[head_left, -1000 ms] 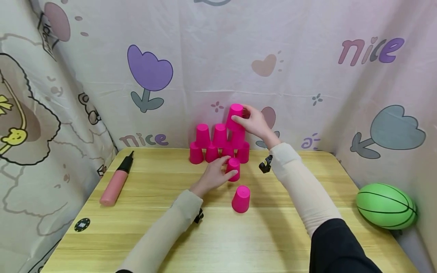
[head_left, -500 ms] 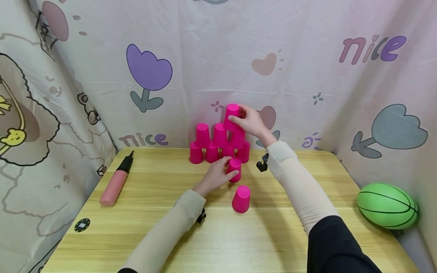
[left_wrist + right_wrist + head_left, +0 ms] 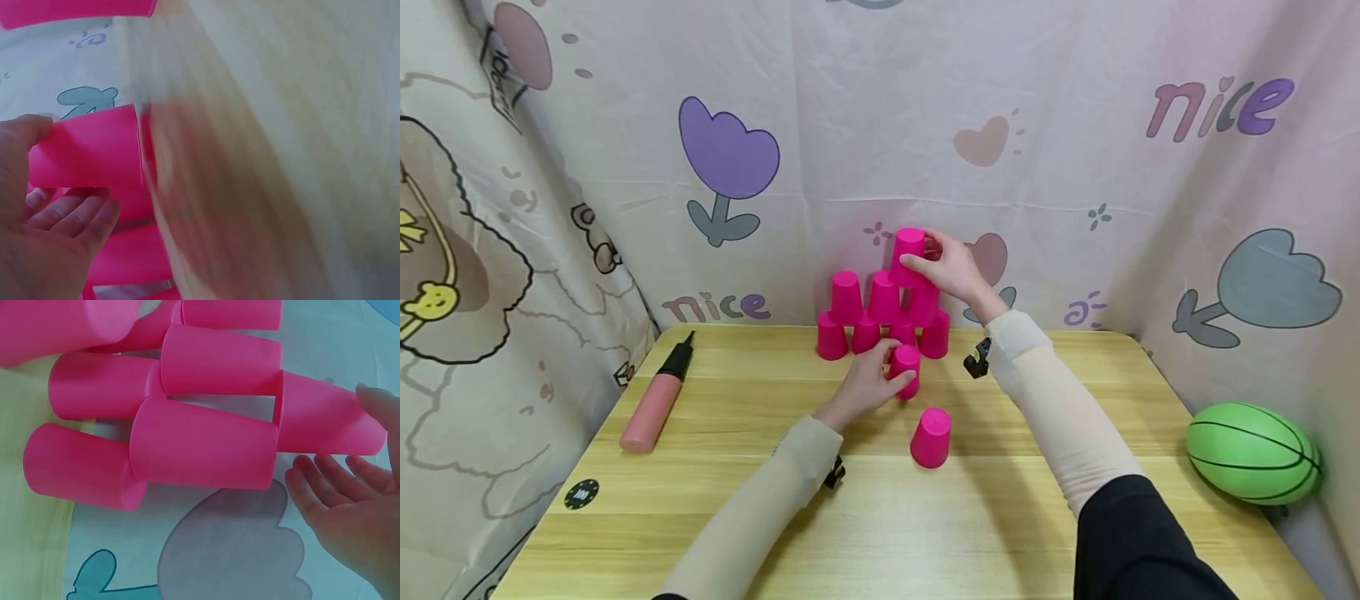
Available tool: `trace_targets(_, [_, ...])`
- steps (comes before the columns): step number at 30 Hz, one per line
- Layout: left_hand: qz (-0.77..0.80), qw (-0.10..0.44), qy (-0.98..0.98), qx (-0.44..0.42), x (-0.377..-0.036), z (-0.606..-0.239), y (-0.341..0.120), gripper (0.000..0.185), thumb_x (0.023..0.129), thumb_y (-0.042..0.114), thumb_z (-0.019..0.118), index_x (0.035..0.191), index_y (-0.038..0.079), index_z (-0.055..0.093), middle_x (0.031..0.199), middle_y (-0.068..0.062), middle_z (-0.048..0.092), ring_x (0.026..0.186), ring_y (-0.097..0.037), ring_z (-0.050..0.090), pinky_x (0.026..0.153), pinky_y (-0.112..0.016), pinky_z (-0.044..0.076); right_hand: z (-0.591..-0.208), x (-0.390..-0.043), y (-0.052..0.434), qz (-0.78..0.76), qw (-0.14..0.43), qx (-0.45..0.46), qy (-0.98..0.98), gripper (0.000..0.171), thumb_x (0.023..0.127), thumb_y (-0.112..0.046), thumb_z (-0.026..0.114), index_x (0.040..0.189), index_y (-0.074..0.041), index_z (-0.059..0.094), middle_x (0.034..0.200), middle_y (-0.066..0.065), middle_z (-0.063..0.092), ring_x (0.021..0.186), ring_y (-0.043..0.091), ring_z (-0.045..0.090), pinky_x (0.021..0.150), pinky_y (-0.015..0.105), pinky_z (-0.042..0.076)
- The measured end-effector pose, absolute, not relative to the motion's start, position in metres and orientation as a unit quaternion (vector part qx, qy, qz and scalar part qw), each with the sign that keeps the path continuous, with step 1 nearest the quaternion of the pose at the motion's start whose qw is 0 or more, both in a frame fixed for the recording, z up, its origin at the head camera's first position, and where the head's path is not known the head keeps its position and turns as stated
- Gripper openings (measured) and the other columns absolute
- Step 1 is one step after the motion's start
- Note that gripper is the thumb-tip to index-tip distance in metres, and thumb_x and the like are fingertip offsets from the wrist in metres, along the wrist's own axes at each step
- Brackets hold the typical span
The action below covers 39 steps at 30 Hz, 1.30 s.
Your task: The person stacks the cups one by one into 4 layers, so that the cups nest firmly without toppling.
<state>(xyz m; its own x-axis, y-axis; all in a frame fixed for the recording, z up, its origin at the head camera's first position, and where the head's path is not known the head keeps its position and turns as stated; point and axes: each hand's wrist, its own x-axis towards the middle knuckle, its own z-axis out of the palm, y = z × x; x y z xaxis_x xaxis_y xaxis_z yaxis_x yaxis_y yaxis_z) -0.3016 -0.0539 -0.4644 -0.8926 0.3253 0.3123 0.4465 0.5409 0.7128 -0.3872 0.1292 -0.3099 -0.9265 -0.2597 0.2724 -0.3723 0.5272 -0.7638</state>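
Pink cups stand upside down in a stepped stack by the back curtain. The bottom row and the middle row hold several cups. My right hand holds the top cup by its sides; in the right wrist view this cup meets the middle row's upturned ends. In front of the bottom row, my left hand grips another upside-down cup between thumb and fingers. Whether that cup touches the table cannot be told. One loose cup stands nearer on the table.
A pink hand pump with a black nozzle lies on the left of the wooden table. Near the left edge is a black chip. A green ball sits at the right edge. Patterned curtains enclose the back and sides.
The right hand has shifted slightly left with its cup over the middle row. The left hand and its cup moved slightly right, then back left. The other cups have not moved.
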Motion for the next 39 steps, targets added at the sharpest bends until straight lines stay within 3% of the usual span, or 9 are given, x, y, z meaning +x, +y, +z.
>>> trace_targets(6, [-0.434,0.101,-0.867,-0.224,-0.303,-0.445,-0.06,0.054,0.087,0.026,0.077,0.131,0.009,0.051,0.116,-0.004,0.065,0.099,-0.02,0.061,0.084,-0.036,0.058,-0.307,-0.382,0.142,0.459,0.07,0.168,-0.87,0.073,0.087,-0.048,0.072,0.148,-0.02,0.044,0.138,0.004,0.057,0.123,0.022,0.058,0.099,0.04,0.052])
trace_targets(13, [-0.437,0.133,-0.862,-0.219,-0.306,-0.413,-0.074,0.055,0.088,0.029,0.075,0.134,0.013,0.049,0.122,-0.002,0.06,0.108,-0.018,0.059,0.086,-0.037,0.058,-0.309,-0.363,0.161,0.483,0.087,0.158,-0.857,0.078,0.086,-0.049,0.074,0.15,-0.018,0.042,0.145,0.009,0.051,0.13,0.028,0.054,0.099,0.045,0.052])
trace_targets(21, [-0.433,0.185,-0.856,-0.214,-0.317,-0.368,-0.095,0.054,0.092,0.031,0.071,0.137,0.01,0.05,0.123,-0.006,0.061,0.108,-0.021,0.06,0.091,-0.041,0.056,-0.332,-0.328,0.181,0.476,0.111,0.188,-0.852,0.071,0.089,-0.045,0.072,0.146,-0.013,0.046,0.141,0.014,0.054,0.127,0.033,0.054,0.105,0.05,0.045])
trace_targets(27, [-0.44,0.196,-0.852,-0.204,-0.329,-0.348,-0.106,0.053,0.092,0.028,0.071,0.137,0.01,0.049,0.124,-0.007,0.062,0.11,-0.022,0.061,0.092,-0.041,0.056,-0.363,-0.299,0.192,0.464,0.098,0.195,-0.859,0.064,0.088,-0.047,0.072,0.142,-0.018,0.052,0.134,0.004,0.06,0.124,0.023,0.056,0.103,0.045,0.047])
trace_targets(39, [-0.442,0.204,-0.854,-0.185,-0.354,-0.323,-0.105,0.054,0.093,0.027,0.07,0.139,0.008,0.047,0.126,-0.012,0.062,0.11,-0.026,0.062,0.093,-0.042,0.055,-0.411,-0.251,0.193,0.469,0.034,0.215,-0.856,0.055,0.091,-0.033,0.073,0.139,-0.012,0.055,0.135,0.01,0.061,0.124,0.028,0.057,0.103,0.05,0.047])
